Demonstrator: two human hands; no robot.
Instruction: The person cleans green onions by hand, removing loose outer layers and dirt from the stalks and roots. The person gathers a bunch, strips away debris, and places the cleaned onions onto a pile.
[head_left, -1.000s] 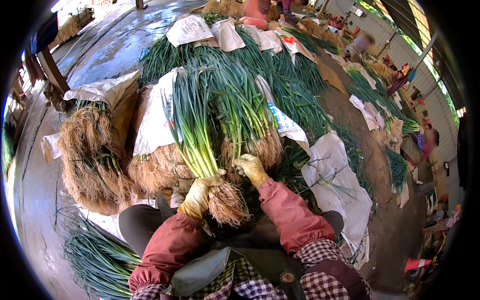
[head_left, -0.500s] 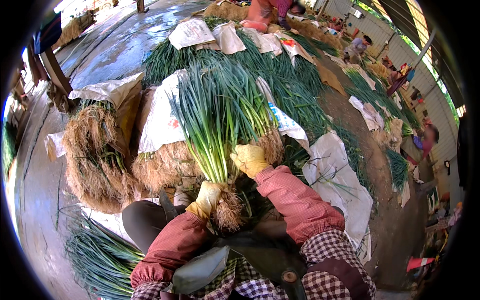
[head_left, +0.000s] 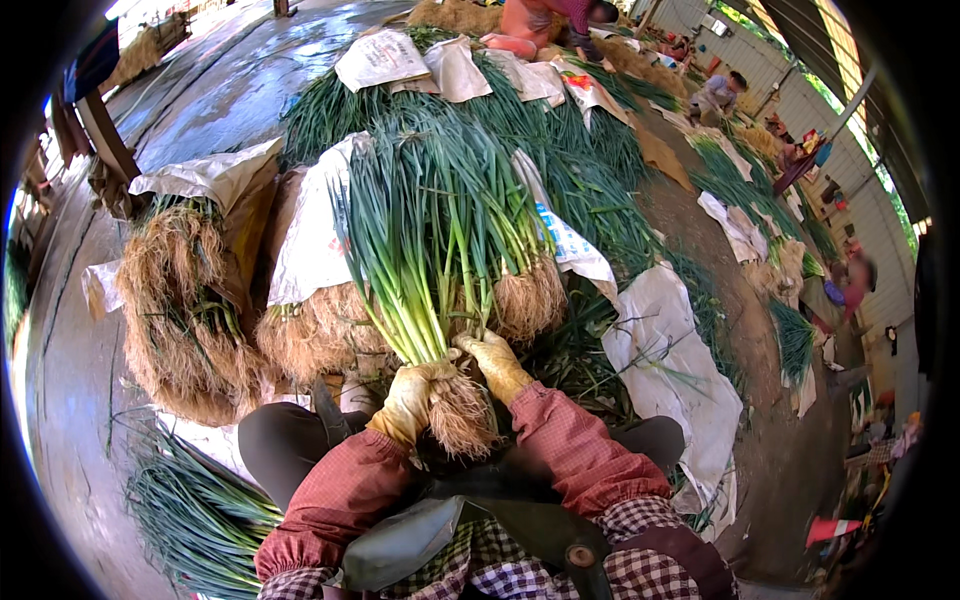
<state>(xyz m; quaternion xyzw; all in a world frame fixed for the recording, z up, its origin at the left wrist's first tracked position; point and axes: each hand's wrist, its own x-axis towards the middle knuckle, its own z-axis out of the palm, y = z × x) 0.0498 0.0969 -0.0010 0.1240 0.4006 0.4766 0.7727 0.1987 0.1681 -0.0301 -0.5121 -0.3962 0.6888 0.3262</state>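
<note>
Green long-leaved onion bundle point(head_left: 412, 320), best held snugly: your yellow-gloved left hand point(head_left: 408, 398) grasps its base, right hand point(head_left: 495, 366) alongside, hold unclear.

A thick bundle of long green onions with pale yellow-green lower stalks point(head_left: 415, 318) is held near its base in the left hand point(head_left: 408, 398), leaves fanning toward the far side, a shaggy tan root clump point(head_left: 462, 412) spilling out on the near side. Farther right, a loose bunch of green onions with bushy tan roots point(head_left: 528, 300) lies alike, leaves far. The right hand point(head_left: 497, 365) is at stalk bases between them, its grip unclear.
</note>
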